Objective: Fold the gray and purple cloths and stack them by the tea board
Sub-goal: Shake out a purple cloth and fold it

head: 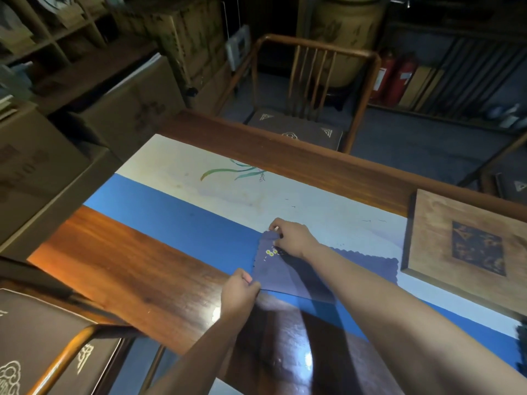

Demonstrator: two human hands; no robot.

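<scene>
Lying flat on the blue-and-white painted runner (182,212) of the wooden surface (122,260), the purple scallop-edged cloth (288,276) is pinched at its near corner by the left hand (238,293) and at its far corner by the right hand (291,238). Folding seems only begun. No gray cloth is seen; stacking beside the square wooden tea board (445,223) remains undone.

Both bare forearms reach forward, the right one stretched farther out than the left. The right hand (292,238) lies knuckles up with its fingertips pinched together in a tight grip. The left hand (239,292) sits nearer the body, fingers curled against the thumb in a pinch
</scene>
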